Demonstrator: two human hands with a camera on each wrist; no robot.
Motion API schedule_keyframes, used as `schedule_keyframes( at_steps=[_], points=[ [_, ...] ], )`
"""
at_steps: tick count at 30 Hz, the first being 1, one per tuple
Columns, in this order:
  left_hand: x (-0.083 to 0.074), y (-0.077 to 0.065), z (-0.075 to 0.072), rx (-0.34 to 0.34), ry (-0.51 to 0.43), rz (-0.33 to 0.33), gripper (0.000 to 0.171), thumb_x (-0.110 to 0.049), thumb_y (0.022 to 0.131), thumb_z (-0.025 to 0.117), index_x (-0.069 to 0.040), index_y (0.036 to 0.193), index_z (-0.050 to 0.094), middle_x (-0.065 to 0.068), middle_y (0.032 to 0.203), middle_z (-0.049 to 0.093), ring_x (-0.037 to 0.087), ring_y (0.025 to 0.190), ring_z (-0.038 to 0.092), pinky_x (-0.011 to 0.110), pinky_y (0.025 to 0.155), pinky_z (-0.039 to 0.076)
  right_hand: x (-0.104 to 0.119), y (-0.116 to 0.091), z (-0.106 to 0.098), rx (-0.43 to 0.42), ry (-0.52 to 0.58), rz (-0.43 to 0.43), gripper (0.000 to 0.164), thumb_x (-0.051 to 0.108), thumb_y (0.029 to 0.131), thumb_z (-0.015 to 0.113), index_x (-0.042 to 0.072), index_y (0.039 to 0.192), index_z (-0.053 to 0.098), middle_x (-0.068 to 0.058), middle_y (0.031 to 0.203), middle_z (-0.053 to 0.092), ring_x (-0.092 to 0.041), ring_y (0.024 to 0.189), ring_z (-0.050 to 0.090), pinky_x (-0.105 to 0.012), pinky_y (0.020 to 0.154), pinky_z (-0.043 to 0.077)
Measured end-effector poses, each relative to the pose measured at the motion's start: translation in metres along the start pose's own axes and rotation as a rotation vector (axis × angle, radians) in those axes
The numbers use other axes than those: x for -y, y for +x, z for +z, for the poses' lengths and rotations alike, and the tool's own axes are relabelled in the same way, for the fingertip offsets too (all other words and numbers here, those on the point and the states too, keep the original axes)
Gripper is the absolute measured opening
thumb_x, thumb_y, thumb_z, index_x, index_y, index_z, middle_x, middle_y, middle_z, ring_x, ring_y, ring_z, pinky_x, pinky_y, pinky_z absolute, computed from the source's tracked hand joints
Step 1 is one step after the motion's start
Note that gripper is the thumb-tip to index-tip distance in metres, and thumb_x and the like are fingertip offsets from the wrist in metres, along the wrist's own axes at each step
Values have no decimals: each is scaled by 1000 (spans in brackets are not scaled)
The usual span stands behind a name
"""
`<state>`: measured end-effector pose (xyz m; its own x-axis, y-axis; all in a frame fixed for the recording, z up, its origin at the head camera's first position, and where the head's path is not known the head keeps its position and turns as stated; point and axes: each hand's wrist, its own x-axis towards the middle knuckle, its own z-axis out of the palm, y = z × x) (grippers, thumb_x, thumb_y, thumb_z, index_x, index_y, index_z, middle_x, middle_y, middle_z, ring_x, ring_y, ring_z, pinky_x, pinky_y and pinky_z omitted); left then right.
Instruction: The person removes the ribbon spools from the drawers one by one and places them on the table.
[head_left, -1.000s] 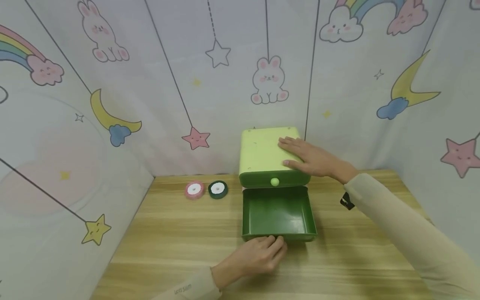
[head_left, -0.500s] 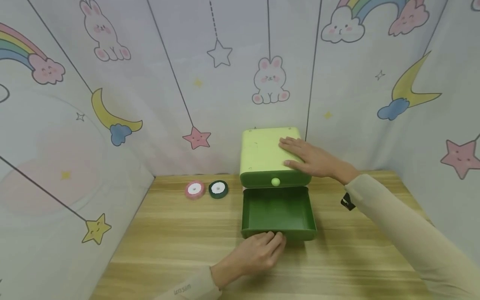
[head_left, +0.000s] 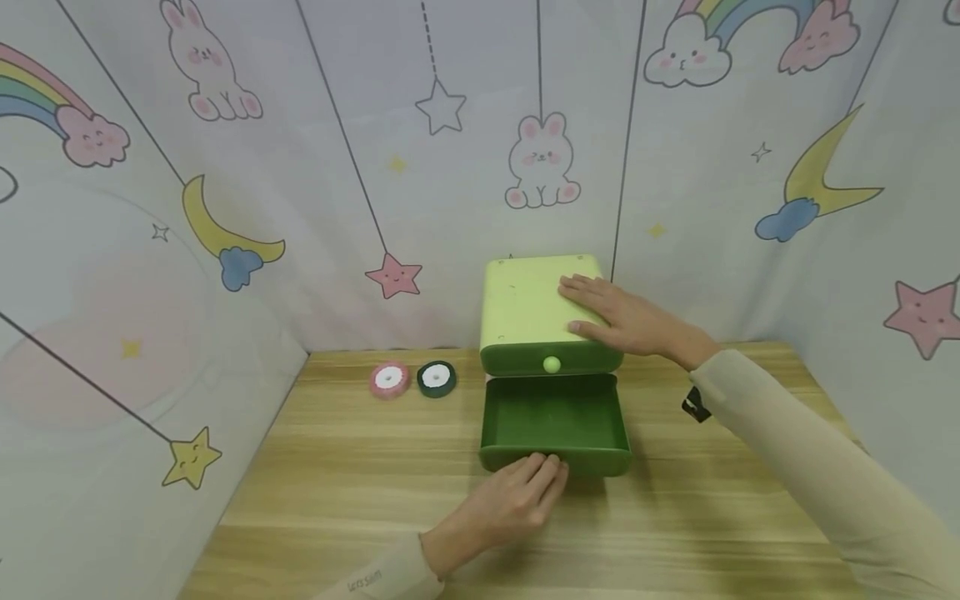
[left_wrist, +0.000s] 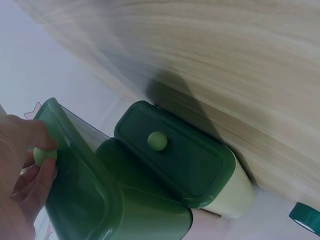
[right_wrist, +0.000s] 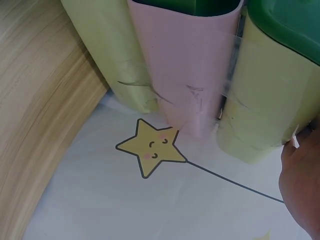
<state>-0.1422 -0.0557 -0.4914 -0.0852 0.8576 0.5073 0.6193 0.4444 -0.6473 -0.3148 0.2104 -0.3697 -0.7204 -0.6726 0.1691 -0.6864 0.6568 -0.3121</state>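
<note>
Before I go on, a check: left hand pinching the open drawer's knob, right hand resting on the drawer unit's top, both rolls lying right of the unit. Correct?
Not quite: in the head view, the pink roll and dark green roll lie left of the drawer unit. The rest holds: left hand pinching the knob of the open drawer, right hand on top.

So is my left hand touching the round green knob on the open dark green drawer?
Touching: the left wrist view shows your left hand pinching the round green knob, no gap showing.
</note>
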Motion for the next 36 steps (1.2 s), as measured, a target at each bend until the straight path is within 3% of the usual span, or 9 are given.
schedule_keyframes(
  at_steps=[18, 27, 36],
  points=[
    [-8, 6, 2, -58, -8, -116, 34, -1, 107, 45, -6, 108, 79, 7, 101, 74, 17, 89, 69, 22, 81, 62, 0, -2, 3, -15, 11, -2, 73, 51, 108, 49, 16, 168, 25, -5, 177, 19, -32, 166, 13, -56, 134, 13],
    [-3, 10, 7, -11, 24, -123, 35, 1, 107, 44, -5, 109, 79, 8, 102, 74, 17, 91, 69, 22, 83, 61, 1, -1, 2, -21, 20, -11, 72, 49, 108, 50, 16, 168, 26, -4, 177, 19, -30, 166, 14, -54, 135, 13],
    [5, 16, 20, 12, 57, -147, 39, 4, 107, 41, -6, 108, 79, 8, 101, 73, 17, 89, 67, 22, 84, 60, 0, -1, 2, -19, 13, -11, 73, 50, 108, 50, 16, 168, 25, -4, 177, 19, -30, 166, 14, -55, 135, 13]
  ],
)
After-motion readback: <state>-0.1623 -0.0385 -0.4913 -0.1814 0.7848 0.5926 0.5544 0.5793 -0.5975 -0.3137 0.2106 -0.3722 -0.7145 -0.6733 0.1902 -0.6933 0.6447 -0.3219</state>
